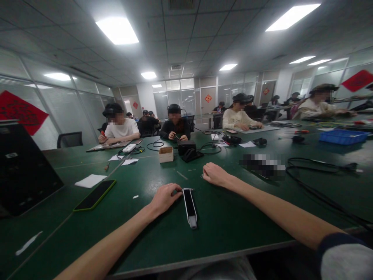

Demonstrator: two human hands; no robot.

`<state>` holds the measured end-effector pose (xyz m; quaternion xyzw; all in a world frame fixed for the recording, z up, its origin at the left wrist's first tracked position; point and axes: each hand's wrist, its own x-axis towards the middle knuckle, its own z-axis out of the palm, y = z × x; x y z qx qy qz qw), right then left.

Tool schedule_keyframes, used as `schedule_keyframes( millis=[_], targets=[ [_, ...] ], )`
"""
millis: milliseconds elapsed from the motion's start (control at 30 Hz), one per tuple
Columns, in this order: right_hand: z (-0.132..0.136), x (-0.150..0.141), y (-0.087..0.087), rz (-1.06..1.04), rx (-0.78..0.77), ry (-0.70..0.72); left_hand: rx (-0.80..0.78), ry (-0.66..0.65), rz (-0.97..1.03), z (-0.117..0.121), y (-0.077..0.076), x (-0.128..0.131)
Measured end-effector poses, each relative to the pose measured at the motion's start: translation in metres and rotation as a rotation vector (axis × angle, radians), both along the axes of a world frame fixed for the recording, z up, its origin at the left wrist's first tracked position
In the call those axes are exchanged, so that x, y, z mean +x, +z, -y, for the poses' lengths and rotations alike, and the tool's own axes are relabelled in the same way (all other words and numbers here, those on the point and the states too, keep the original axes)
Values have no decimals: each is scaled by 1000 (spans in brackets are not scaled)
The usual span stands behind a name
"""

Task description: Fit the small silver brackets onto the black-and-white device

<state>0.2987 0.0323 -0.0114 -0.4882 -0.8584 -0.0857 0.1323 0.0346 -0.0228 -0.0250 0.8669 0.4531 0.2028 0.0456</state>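
Note:
A long narrow device (pixel 190 206) with a white frame and a black middle strip lies on the green table, its grey end toward me. My left hand (pixel 165 199) is closed at its far end, thumb and fingers against the corner there. A thin bit sticks out sideways at that end; I cannot make out what it is. To the right and farther off, my right hand (pixel 215 174) is curled shut above the table, apart from the device. A small shiny metal piece (pixel 202 176) shows at its fingertips.
Left of my hands lie a phone (pixel 95 195) with a green edge and a white paper (pixel 90 180). Ahead stand a small cardboard box (pixel 166 154) and a black device (pixel 188 149). Black cables (pixel 311 186) and a blue tray (pixel 344 137) are rightward. Several people sit across the table.

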Motion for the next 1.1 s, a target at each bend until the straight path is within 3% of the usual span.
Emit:
schedule_keyframes(
  millis=[167, 267, 800, 1100],
  targets=[
    [24, -16, -5, -311, -191, 230, 6, 21, -9, 3, 3, 2],
    [32, -22, -6, -399, -261, 292, 0, 23, -15, 3, 4, 2],
    [36, -20, -7, -513, -404, 289, -23, 25, -13, 2, 3, 2],
    [32, -17, -8, -523, -423, 319, -2, -5, 27, -5, -5, -2]
  ],
)
